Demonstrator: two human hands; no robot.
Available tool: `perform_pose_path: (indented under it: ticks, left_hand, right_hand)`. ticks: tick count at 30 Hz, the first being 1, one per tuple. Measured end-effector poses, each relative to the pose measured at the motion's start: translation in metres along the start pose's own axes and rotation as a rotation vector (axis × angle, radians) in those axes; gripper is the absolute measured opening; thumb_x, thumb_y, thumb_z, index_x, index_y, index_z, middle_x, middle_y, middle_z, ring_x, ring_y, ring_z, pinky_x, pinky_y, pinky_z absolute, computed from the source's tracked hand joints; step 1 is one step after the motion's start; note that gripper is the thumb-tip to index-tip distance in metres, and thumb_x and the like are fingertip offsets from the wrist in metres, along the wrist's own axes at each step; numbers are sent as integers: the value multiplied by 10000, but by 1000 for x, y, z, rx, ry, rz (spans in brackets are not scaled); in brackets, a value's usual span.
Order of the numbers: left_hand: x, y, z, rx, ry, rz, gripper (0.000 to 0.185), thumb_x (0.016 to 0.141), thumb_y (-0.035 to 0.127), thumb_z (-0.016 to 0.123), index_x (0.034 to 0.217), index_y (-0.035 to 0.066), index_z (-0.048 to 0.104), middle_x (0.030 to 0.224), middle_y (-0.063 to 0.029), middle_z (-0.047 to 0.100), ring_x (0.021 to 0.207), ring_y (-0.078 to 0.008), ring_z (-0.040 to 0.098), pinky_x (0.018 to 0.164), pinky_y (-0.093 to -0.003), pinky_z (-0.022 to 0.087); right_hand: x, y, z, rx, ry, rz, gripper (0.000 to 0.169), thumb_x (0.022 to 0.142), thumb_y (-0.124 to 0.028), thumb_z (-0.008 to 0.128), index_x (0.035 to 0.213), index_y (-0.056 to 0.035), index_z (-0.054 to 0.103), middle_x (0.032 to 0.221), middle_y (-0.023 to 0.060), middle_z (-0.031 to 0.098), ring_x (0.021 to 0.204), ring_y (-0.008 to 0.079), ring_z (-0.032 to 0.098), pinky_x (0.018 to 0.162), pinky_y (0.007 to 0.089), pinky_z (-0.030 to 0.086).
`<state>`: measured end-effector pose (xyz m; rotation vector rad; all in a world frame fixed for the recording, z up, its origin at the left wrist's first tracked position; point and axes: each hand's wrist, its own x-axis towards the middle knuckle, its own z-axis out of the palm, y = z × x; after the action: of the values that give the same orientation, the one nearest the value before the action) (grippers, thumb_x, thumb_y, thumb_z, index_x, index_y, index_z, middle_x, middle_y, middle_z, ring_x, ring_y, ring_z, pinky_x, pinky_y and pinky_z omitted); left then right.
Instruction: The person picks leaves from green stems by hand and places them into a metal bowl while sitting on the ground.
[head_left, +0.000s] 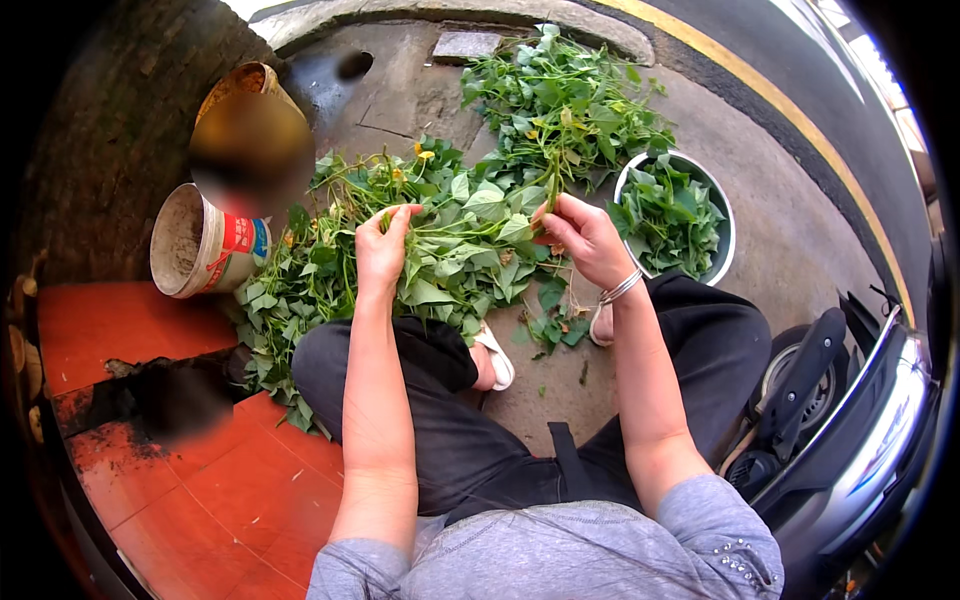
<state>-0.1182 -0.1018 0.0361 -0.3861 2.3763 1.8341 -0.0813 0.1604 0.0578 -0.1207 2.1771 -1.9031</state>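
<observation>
My left hand (385, 244) pinches the stem end of a leafy green vine, thumb against fingers, above a broad heap of leafy vines (315, 277). To its right, my right hand (574, 232) grips green stems and leaves between thumb and fingertips, with a bracelet at the wrist. Light green stems and leaves (457, 247) spread between the two hands; which of them each hand holds is partly unclear. A metal basin (729, 247) of picked green leaves (675, 217) stands just right of my right hand. Beyond both hands lies another pile of vines (562, 97).
At the left, a dirty white bucket (180, 240) lies tilted near a yellowish container (247, 79). Red tiles (225, 495) with a dark broken gap are at lower left. A parked motor scooter (847, 450) stands at lower right. A curb (480, 11) and road lie beyond.
</observation>
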Motion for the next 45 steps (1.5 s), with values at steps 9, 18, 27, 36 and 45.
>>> perform_pose_path:
  ticks: [9,18,27,36,45]
  left_hand:
    - [12,14,-66,-835,241,-6,279,917,256,518,1041,14,585,805,15,517,659,-58,491,587,-184,407]
    - [19,26,-63,-1232,-151,-62,225,944,286,453,812,125,537,855,-18,554,760,-117,540,705,-255,469]
    - [22,22,-59,-1240,-185,-39,239,956,281,411,841,96,508,728,-28,549,741,-170,598,791,-357,498]
    - [2,25,-28,-690,-338,-80,180,925,204,496,857,45,546,613,18,443,488,-81,457,478,-246,441]
    - [-36,46,34,-87,-681,106,134,828,152,632,863,24,646,690,54,560,583,0,433,506,-165,328]
  right_hand:
    - [129,116,-58,-473,559,0,284,748,-218,689,956,-34,628,978,158,610,811,213,628,743,313,502]
    - [99,214,107,-1366,-335,41,284,861,-218,427,1047,-125,620,1215,54,506,1196,210,385,1036,499,238]
    - [105,132,-14,28,81,26,176,791,-106,633,901,-59,504,781,19,540,721,116,540,669,259,452]
    - [47,31,-64,619,-14,88,191,910,-71,470,1069,19,527,772,24,558,712,118,537,721,271,455]
    - [-9,41,-60,384,150,300,98,888,-77,476,942,-16,531,789,41,585,651,111,586,612,260,506]
